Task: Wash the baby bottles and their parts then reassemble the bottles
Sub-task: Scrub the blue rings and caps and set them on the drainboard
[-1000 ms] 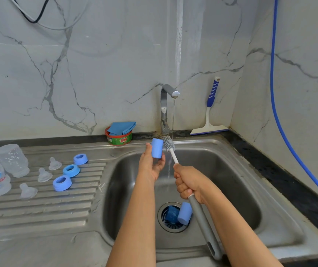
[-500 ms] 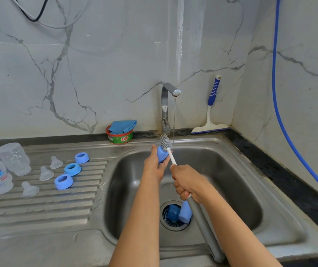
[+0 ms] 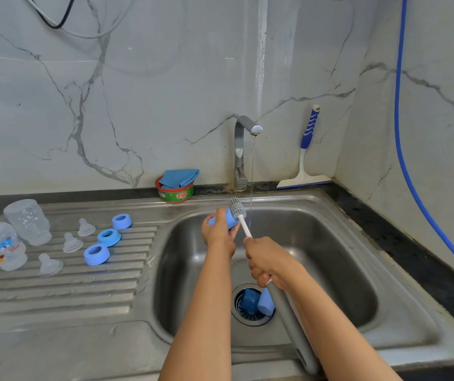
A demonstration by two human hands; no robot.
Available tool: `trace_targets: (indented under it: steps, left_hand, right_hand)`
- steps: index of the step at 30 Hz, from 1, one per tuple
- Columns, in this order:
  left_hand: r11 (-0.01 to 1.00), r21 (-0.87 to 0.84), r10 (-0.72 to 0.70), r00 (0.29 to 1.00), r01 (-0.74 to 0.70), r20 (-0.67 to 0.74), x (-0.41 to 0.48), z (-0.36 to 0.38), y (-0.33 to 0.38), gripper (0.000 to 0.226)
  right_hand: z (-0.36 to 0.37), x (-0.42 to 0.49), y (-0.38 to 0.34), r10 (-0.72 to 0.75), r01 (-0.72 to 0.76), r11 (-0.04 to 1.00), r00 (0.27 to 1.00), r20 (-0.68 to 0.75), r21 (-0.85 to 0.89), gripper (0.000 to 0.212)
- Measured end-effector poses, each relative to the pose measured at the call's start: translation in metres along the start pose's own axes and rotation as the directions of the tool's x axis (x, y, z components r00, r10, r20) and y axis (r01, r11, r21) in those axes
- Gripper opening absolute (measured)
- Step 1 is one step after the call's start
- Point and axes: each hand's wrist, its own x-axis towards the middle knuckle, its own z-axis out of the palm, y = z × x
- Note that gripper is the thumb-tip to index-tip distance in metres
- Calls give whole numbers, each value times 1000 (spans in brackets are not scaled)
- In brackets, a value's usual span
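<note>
Blue bottle cap [image 3: 221, 219] sits gripped in the left hand [image 3: 217, 235] beside the tap stream, tilted so the bottle brush [image 3: 237, 208], its handle clenched by the right hand [image 3: 268, 261], can scrub it over the sink [image 3: 330, 243].

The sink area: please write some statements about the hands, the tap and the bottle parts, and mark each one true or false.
1. The left hand holds a blue cap. True.
2. The tap is turned off. False: a thin stream of water runs from it.
3. Three blue rings lie on the draining board. True.
4. The right hand holds a sponge. False: it grips a bottle brush.
5. The sink drain has nothing on it. False: two blue caps lie there.
</note>
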Motion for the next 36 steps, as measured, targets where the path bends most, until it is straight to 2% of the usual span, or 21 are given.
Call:
trace_targets:
  steps: [5,7,10,12,16,20,24,26,28,30,32,34,36]
  left_hand:
    - [998,67,-16,1000,16,2,1,0,0,33]
    - [996,86,22,998,-17,-64,0,1,-4,32]
    - [993,70,108,976,-96,-187,-2,-1,1,20]
    - [995,24,105,972,-102,-208,2,-5,5,18]
    - [995,71,72,990,-64,-117,-5,1,3,27]
    - [997,59,49,997,-46,-53,-4,4,1,27]
    - [992,70,117,975,-106,-190,-2,0,4,10]
    - [990,43,140,964,-134,-225,2,-2,8,11]
    - [995,10,104,976,-104,-190,2,-2,8,9]
    - [995,57,82,989,-76,-119,-1,1,3,20]
    - [992,105,76,996,-71,-46,-5,5,-1,20]
    - [993,112,39,999,-40,16,-7,8,-1,8]
    - [995,104,-8,999,4,41,-8,7,-1,8]
  right_hand:
    - [-1,-4,-1,-45,41,997,997,57,71,31]
    - [-2,-6,-2,-36,32,998,996,80,48,31]
    - [-1,-11,-2,14,-13,1000,991,136,-4,30]
    - [2,-12,0,24,-19,999,994,111,-51,29]
    - [-2,-2,5,-4,1,995,1000,-22,-96,29]
    - [-5,-1,2,-51,51,999,999,1,-10,30]
    - [1,-9,1,-66,70,996,996,66,-64,29]
    - [2,-12,2,-36,44,995,995,97,-86,28]
    - [1,-9,4,-21,28,994,998,64,-103,28]
    - [-1,-1,6,-31,28,989,999,-19,-145,32]
    - [-2,4,8,-36,32,996,998,-56,-78,31]
    - [-3,3,5,-45,45,999,998,-39,15,30]
    - [-4,-2,1,-62,63,997,998,-9,54,29]
